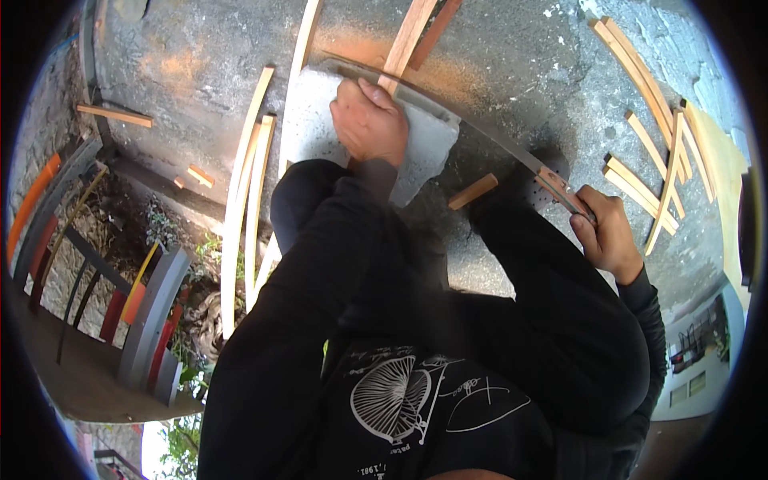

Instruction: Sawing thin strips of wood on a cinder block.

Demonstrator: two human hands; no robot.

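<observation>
Black sleeves hide our knees. Left hand point(370, 122) presses a wooden strip point(408, 36) onto the grey block point(320, 120); right hand point(608, 236) is closed around the long blade's handle point(560, 188).

Pale tan wood strips point(640, 188) are seen against grey concrete floor point(528, 64) dusted with orange. A light grey block point(320, 120) is flanked by black sleeves point(320, 264); a white bicycle print point(396, 396) marks the black shirt.

No packages, labels, signs or screens in view, only wood, concrete and tools
</observation>
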